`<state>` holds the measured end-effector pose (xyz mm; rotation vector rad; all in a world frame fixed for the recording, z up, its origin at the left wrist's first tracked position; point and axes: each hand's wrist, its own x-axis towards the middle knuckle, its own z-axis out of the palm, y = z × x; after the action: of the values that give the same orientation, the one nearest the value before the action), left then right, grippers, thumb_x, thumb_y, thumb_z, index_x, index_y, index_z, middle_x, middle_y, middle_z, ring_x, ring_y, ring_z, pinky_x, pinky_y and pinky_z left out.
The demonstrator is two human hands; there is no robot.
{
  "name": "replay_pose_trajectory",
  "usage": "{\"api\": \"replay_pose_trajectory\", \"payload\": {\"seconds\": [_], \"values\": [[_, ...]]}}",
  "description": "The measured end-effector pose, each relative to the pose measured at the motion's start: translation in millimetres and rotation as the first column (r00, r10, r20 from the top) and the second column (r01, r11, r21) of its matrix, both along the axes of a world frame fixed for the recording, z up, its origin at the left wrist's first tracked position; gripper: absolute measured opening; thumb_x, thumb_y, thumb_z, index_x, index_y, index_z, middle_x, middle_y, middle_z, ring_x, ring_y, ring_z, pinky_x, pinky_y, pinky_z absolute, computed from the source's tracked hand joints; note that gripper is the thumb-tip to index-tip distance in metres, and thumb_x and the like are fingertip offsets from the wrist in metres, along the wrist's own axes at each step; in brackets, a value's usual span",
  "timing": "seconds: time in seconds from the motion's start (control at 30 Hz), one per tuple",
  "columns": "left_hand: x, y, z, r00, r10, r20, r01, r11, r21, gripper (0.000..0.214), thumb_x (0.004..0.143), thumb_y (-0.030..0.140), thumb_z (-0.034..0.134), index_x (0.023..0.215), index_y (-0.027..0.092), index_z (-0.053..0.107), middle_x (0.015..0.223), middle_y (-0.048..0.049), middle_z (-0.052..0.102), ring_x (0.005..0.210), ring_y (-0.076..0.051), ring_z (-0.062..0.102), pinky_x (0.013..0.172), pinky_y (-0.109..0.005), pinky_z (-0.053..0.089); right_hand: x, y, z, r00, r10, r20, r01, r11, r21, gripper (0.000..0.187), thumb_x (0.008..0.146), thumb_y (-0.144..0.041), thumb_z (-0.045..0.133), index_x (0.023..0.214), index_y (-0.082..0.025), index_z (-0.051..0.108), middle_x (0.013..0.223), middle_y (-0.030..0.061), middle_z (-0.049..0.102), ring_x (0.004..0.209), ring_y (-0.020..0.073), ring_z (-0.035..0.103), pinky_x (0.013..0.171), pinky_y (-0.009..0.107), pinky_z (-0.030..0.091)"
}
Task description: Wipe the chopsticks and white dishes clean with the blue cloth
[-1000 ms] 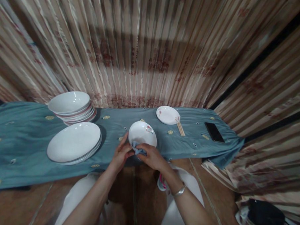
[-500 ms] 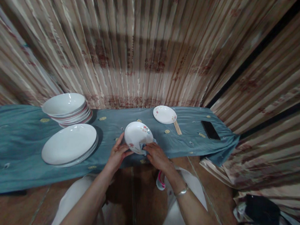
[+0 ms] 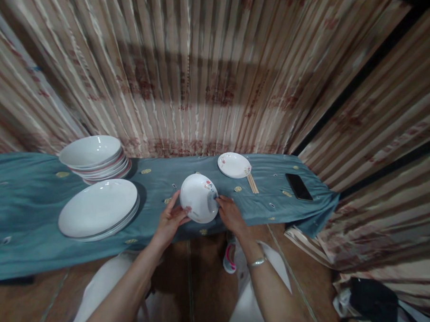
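One tilted plate [image 3: 195, 196] is spanning the hands just below the frame's centre: rightward of the left hand [image 3: 169, 221], whose spread fingers are holding its lower-left rim, leftward of the right hand [image 3: 232, 218], whose bunched fingers are touching its right edge, grip unclear.

Red-flowered white dish [image 3: 198, 196] over a table [image 3: 161, 170] clothed in teal with yellow motifs
At the far edge, the small plate [image 3: 232, 165] is white with red sprigs, the bowls [image 3: 90, 151] white banded in red; by the near edge, large plates [image 3: 99, 206] are plain white. Toward the right edge, chopsticks [image 3: 252, 184] pale tan, phone [image 3: 299, 187] black.
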<state>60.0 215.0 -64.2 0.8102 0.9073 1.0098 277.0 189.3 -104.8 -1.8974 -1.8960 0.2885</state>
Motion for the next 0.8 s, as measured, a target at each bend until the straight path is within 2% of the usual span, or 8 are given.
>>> {"api": "replay_pose_trajectory", "payload": {"seconds": [0.23, 0.47, 0.6, 0.8], "values": [[1.6, -4.5, 1.0, 0.999, -0.033, -0.019, 0.034, 0.998, 0.06, 0.108, 0.052, 0.031, 0.089, 0.147, 0.026, 0.038, 0.092, -0.0035, 0.074, 0.082, -0.022, 0.069, 0.076, -0.037, 0.059, 0.3, 31.2, -19.0, 0.981, -0.131, -0.143, 0.155, 0.972, 0.175, 0.044, 0.08, -0.004, 0.049, 0.119, -0.018, 0.062, 0.122, 0.0139, 0.065, 0.117, 0.0259, 0.059, 0.105, 0.045, 0.043], [4.1, -7.1, 2.5, 0.998, -0.049, -0.042, 0.052, 0.994, 0.093, 0.102, 0.055, 0.032, 0.086, 0.146, 0.024, 0.04, 0.095, -0.0041, 0.074, 0.087, -0.023, 0.069, 0.08, -0.039, 0.058, -0.7, 60.9, -17.6, 0.936, -0.178, -0.305, 0.25, 0.944, 0.216, 0.042, 0.082, -0.008, 0.046, 0.12, -0.018, 0.06, 0.122, 0.0128, 0.065, 0.118, 0.0248, 0.059, 0.105, 0.045, 0.042], [4.1, -6.8, 1.0, 0.998, -0.048, -0.04, 0.052, 0.993, 0.104, 0.104, 0.055, 0.034, 0.086, 0.146, 0.022, 0.038, 0.093, -0.0041, 0.074, 0.085, -0.023, 0.069, 0.08, -0.039, 0.058, -10.8, 72.9, -9.8, 0.926, -0.152, -0.346, 0.239, 0.944, 0.225, 0.041, 0.082, -0.01, 0.046, 0.121, -0.016, 0.06, 0.129, 0.0132, 0.061, 0.123, 0.0236, 0.055, 0.109, 0.043, 0.039], [3.8, -7.9, 3.4, 0.998, -0.045, -0.038, 0.049, 0.994, 0.094, 0.106, 0.054, 0.033, 0.086, 0.147, 0.022, 0.036, 0.091, -0.0037, 0.073, 0.085, -0.023, 0.069, 0.077, -0.037, 0.058, -28.6, 79.5, 6.7, 0.916, 0.028, -0.399, 0.093, 0.956, 0.28, 0.045, 0.086, -0.015, 0.042, 0.129, -0.012, 0.055, 0.14, 0.0163, 0.053, 0.133, 0.0236, 0.046, 0.114, 0.045, 0.031]]}}
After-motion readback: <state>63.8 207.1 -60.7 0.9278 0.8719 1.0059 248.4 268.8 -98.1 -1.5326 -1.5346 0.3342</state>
